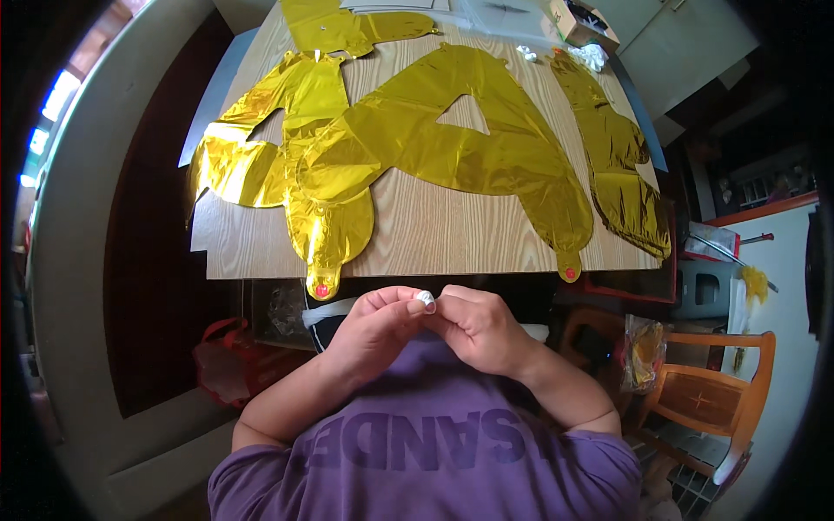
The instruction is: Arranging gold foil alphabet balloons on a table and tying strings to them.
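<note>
My left hand [373, 326] is closed, pinching a small crumpled white wad [426, 299] between thumb and fingers just in front of the table's near edge. My right hand [478, 326] meets it there, its fingers curled in and gripping the wad's other side; its fingertips are partly hidden. What the wad is made of is too small to make out. Beyond my hands, flat gold foil balloons lie on the table: an A-shaped one [486, 165] in the middle, another [330, 217] overlapping it on the left, and a crinkled one [617, 165] on the right.
The wood-grain table [426, 234] holds one more gold foil balloon [330, 30], a small box [582, 22] and crumpled white pieces [591, 57] at its far side. A wooden chair [704, 395] stands at right, with a plastic packet [643, 352] beside it. A red bag [230, 365] is at left.
</note>
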Demonstrator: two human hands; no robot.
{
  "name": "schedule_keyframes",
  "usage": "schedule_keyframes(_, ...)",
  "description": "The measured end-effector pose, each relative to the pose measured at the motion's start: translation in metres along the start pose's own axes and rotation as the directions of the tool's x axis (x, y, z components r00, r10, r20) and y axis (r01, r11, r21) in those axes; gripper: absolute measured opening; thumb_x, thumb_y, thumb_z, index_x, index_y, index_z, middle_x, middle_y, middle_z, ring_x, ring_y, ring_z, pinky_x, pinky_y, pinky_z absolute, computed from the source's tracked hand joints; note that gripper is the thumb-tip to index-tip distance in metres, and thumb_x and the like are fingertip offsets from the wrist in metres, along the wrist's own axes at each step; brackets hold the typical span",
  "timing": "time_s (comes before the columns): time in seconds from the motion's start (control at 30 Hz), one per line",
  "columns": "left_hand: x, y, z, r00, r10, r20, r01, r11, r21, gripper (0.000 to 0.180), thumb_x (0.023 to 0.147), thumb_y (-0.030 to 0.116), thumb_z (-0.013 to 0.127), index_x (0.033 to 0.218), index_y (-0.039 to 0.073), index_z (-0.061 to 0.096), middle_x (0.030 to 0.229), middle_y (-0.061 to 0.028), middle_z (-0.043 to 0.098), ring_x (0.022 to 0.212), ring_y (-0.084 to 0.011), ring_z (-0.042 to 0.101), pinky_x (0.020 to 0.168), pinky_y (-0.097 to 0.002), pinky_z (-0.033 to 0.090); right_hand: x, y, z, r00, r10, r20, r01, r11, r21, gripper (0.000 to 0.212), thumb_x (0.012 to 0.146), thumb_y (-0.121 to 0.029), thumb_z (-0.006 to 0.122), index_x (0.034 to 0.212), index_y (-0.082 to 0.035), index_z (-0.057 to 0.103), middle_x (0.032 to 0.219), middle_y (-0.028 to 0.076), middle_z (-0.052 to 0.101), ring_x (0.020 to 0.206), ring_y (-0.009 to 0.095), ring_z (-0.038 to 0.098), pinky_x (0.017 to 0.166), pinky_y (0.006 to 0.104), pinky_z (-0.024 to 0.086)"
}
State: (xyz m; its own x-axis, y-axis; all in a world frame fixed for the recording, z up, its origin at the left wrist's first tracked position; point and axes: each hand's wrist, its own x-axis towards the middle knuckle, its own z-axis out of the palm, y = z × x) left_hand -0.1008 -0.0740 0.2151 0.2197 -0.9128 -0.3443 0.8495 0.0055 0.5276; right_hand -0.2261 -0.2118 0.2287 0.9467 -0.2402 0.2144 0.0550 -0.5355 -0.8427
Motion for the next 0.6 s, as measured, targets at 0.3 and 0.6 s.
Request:
schedule_keyframes(0.3,-0.012,-0.003,0.005,0.999,-0.035,0.022,0.037,0.993,-0.116,0.014,0.092,0.013,0.060,0.098,0.002,0.065,0.075,0.0034,0.055,0.065,-0.0060,0.042,0.061,-0.0207,0.034,0.004,-0.003,-0.004,0.997,-0.066,-0.027,0.065,0.998,-0.024,0.005,0.083,-0.004,0.063,0.082,-0.004,0.058,0.071,0.011,0.051,0.065,0.027,0.057,0.058,0.0364,0.045)
schedule_keyframes(0.6,-0.008,-0.003,-0.004,0.854,0.457,0.249,-0.428,0.344,0.836,0.011,0.091,0.009,0.064,0.098,0.001,0.067,0.080,0.0005,0.057,0.071,-0.0065,0.050,0.066,-0.0222,0.040,0.009,-0.031,-0.018,0.920,-0.391,0.029,0.336,0.750,-0.570,0.010,0.082,-0.011,0.064,0.079,-0.005,0.057,0.069,0.006,0.047,0.060,0.021,0.051,0.055,0.0341,0.040)
